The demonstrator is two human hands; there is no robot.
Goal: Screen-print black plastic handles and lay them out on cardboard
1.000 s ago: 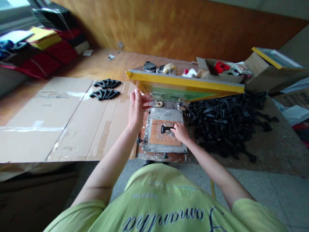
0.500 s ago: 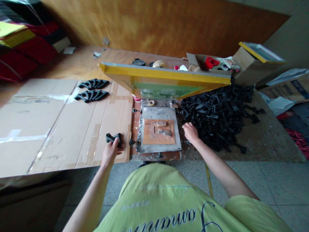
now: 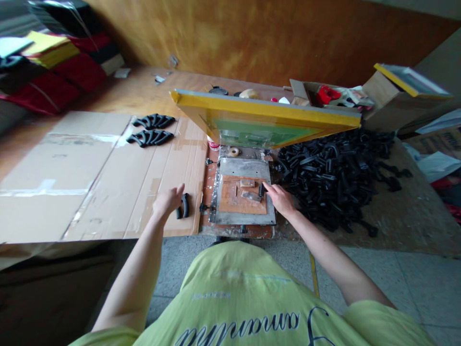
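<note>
My right hand (image 3: 283, 201) pinches a black part (image 3: 261, 191) above the brown board (image 3: 228, 204). My left hand (image 3: 167, 202) is beside another part (image 3: 185, 206) on the cardboard (image 3: 108, 182); I can't tell whether its fingers grip it. Beyond stands the yellow frame (image 3: 266, 105); right of the board, a black pile (image 3: 331, 178).

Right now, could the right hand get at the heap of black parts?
Probably yes: the heap lies beside the right hand, nothing visible between them. The raised frame hides only some far parts. The hand may first need to leave the black piece at its fingertips.
</note>
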